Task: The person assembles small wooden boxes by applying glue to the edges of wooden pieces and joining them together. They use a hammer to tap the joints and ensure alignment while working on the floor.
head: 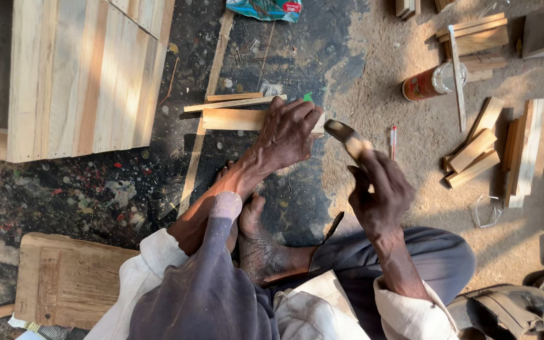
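Observation:
My left hand (288, 132) lies flat on a short pale wood piece (234, 118) on the dark floor, pressing it down. Thin wood strips (231, 101) lie just behind that piece. My right hand (379, 195) is raised to the right of it, shut around the handle of a hammer (342, 135) whose dark head points towards the left hand. My bare feet (256, 239) rest on the floor under my arms.
A large slatted wooden box (83, 75) stands at the upper left. A wooden board (64, 280) lies at lower left. Short wood offcuts (473, 157), a red can (426, 83), a long thin stick (458, 75) and a red pen (393, 140) lie on sandy ground at right.

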The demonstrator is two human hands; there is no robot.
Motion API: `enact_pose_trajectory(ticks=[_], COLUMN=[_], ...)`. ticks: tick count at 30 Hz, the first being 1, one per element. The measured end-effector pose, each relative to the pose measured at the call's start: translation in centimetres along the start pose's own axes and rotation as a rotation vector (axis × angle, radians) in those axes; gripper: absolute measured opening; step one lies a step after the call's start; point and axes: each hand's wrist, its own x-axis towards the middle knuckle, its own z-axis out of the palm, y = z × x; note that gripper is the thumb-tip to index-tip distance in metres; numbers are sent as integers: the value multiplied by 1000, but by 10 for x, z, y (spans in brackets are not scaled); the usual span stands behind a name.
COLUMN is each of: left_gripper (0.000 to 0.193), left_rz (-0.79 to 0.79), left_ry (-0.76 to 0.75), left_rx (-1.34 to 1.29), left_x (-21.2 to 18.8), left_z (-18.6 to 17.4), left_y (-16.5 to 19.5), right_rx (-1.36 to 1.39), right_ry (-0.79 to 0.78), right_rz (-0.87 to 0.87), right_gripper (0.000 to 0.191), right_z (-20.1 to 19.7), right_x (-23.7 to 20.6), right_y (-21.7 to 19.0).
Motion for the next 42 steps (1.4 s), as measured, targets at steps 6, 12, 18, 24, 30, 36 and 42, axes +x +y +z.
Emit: enact_pose_trajectory(ticks=[6, 12, 18, 24, 30, 36, 42], left_gripper=[40, 49, 30, 39, 37, 35, 44], left_rz=[-31, 26, -31, -40, -44, -111, -45], left_ry=[-72, 21, -104, -105, -69, -154, -47], left_rx=[78, 31, 2, -1, -41, 10, -18], left_x=[3, 2, 7, 5, 11, 11, 18], left_z=[4, 3, -2, -4, -5, -8, -5], left_y=[-3, 0, 1, 6, 7, 14, 18], right_rx=[28, -58, -26, -102, 25, 18, 437], right_ry=[40, -1, -136, -80, -5, -52, 118], right_rz=[1, -20, 132, 32, 40, 125, 435], right_gripper=[41, 43, 48, 36, 45, 50, 55], right_z=[10, 6, 10, 10, 3, 3, 18], right_x=[-3, 0, 3, 0, 7, 8, -6], right_y=[8, 6, 2, 3, -7, -6, 14])
